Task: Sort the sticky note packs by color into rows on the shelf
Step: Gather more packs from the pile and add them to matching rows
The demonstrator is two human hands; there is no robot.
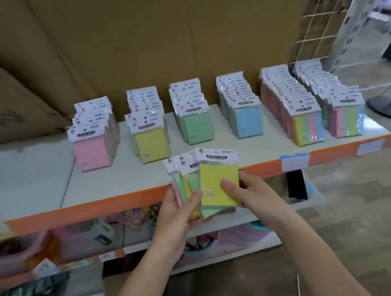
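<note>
- While the left hand (180, 217) grips a fanned bundle of mixed packs (182, 181) showing green, pink and yellow edges, the right hand (250, 197) pinches the front yellow pack (217, 183), thumb on its face and fingers behind. Both are held in the air just in front of the orange shelf edge (102, 208).
- Step in hand, as judged: separating the yellow pack from the bundle so it can join the yellow row (151, 141), second from the left on the shelf (113, 175).
- Good practice: draw the pack clear by its body, not its thin header card, while the left thumb clamps the others so that none drops. Set it at the front of the yellow row, header up and label forward like its neighbours.
- Likely snag: a green pack lies directly behind the yellow one and may drag along with it, so confirm that only one comes away.
- Neighbouring rows: the pink row (92, 149) stands to the left; the green row (195, 127) and blue row (249, 121) stand to the right, then two multicolour rows (307, 127) at the far end. The rows stand near one another, so a careless reach could topple the front packs.
- Surroundings: a cardboard backing (160, 35) stands behind the shelf, a wire grid panel (315, 19) at upper right, and blurred goods (80, 235) lie on the lower shelf.
</note>
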